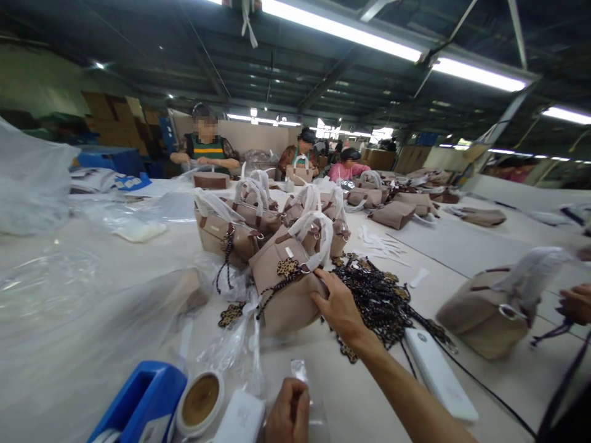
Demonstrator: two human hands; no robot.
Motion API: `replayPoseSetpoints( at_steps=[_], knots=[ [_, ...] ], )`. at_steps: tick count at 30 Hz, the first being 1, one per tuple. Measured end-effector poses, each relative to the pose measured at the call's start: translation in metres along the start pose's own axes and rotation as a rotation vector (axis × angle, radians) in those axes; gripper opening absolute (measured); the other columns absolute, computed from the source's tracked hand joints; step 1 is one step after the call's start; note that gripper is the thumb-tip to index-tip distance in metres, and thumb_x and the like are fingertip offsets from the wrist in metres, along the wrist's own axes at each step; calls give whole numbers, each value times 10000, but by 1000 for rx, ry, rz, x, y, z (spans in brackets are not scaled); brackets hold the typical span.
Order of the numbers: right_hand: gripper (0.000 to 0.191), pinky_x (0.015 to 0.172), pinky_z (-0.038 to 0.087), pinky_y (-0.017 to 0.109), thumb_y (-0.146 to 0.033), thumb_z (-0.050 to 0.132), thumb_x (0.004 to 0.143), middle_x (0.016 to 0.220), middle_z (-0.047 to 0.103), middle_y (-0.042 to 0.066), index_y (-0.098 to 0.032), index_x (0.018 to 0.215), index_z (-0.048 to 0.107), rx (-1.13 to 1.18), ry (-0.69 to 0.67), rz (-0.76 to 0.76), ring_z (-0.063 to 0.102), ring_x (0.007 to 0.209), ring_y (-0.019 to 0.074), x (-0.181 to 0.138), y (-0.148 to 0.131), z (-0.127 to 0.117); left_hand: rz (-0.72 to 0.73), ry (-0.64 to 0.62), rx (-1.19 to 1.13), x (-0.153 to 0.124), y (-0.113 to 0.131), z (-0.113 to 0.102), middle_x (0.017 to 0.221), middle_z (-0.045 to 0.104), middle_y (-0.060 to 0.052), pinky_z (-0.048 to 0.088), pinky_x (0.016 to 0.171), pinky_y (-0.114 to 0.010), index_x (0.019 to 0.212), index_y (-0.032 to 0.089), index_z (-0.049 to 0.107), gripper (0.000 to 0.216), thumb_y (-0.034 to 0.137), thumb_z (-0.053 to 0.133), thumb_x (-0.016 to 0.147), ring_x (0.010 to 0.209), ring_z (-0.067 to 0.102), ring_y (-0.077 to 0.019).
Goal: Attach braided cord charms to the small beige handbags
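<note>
A beige handbag (277,271) leans tilted among others in front of me, its handles wrapped in white tissue. My right hand (341,307) grips its right side, thumb on the near face, fingers behind the edge. A black braided cord with a leopard-print flower charm (287,266) hangs from the bag. My left hand (289,411) is closed at the table's near edge, a clear plastic strip (299,370) sticking up from its fingers. Beside the right forearm lies a pile of black cords (376,295) with leopard-print flower charms.
More wrapped handbags (221,231) stand behind. A blue tape dispenser (143,400), a round cup-like container (201,400) and a white power bank (438,372) lie near. Plastic bags (115,332) cover the left. Another person's hand (576,304) is by a handbag (489,307); several people work across the table.
</note>
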State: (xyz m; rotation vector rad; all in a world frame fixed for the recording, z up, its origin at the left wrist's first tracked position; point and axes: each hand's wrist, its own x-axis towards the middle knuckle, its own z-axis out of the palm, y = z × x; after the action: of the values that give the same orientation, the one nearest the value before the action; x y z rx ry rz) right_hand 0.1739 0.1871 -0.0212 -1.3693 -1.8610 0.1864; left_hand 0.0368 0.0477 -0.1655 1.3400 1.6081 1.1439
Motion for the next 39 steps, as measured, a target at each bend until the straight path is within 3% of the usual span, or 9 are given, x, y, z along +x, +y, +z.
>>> replayPoseSetpoints(
  at_steps=[7, 14, 19, 28, 34, 39],
  knots=[
    [337, 915, 482, 379, -107, 549, 822, 1026, 633, 50, -266, 1111, 616, -75, -21, -136, 589, 996, 229, -18, -21, -48, 76, -16, -20, -2, 18, -7, 661, 604, -7, 448, 638, -264, 770, 221, 558, 275, 417, 397, 877, 622, 585, -174],
    [295, 892, 483, 359, -152, 545, 862, 1067, 621, 48, -278, 1122, 604, -108, -99, -75, 577, 1026, 227, -87, -18, -97, 106, -93, 21, -3, 34, -16, 671, 604, 8, 415, 626, -253, 807, 215, 553, 219, 351, 395, 873, 631, 581, -164],
    [429, 940, 473, 392, -180, 572, 858, 1170, 606, 65, -273, 1273, 513, -120, -70, -11, 557, 1099, 243, -131, -22, -120, 135, -104, 43, -6, 37, -17, 684, 591, 23, 386, 623, -251, 837, 220, 555, 197, 332, 398, 872, 637, 563, -159],
    [482, 1001, 446, 455, -234, 632, 837, 1243, 587, 87, -259, 1299, 497, -165, -19, 12, 526, 1176, 279, -158, -28, -125, 86, -140, -131, -9, 49, -26, 683, 573, 15, 406, 631, -267, 837, 214, 558, 156, 330, 455, 849, 661, 553, -170],
    [503, 976, 471, 442, -441, 653, 831, 1242, 606, 96, -236, 1273, 526, -73, 41, 96, 562, 1151, 272, -162, -28, -127, 122, -120, -188, -10, 54, -45, 775, 617, -12, 459, 705, -302, 854, 209, 564, 167, 361, 498, 846, 753, 598, -196],
    [424, 867, 525, 397, -516, 546, 877, 1169, 647, 99, -220, 1176, 600, 9, 136, 205, 623, 1029, 249, -167, -27, -128, 202, -80, 37, 4, 68, -75, 811, 630, -29, 465, 743, -323, 880, 208, 564, 153, 320, 461, 877, 786, 614, -207]
  ],
)
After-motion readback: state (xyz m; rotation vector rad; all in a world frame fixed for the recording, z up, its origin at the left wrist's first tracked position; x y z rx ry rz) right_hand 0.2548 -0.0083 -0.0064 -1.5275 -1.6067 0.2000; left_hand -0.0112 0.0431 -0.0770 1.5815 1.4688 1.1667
